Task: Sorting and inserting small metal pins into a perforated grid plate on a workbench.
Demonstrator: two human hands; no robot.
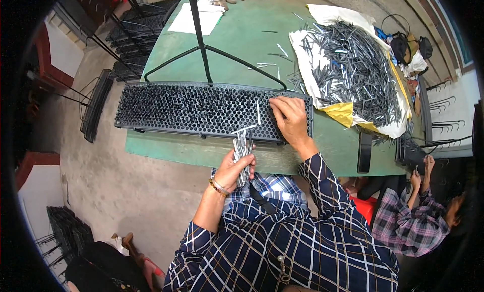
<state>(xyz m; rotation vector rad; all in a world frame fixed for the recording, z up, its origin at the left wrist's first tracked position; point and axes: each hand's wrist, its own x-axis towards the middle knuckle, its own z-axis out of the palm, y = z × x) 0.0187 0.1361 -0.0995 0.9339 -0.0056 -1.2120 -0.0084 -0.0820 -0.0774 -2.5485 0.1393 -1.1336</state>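
Note:
A long black rack, its top full of round holes, lies across the table. Many holes on its left and middle hold dark pieces; the right end shows more bare holes. My left hand is closed around a bundle of thin metal strips just off the rack's near edge. Over the right end, my right hand has its fingers curled together and pointing down at the holes; whatever they pinch is hidden. One bright strip stands out near my right fingertips, and another slants above the bundle.
A black frame rises from the rack's far side. At right, a white and yellow sack bears a heap of metal strips. A dark phone-like slab lies on the green table. Another person works at far right.

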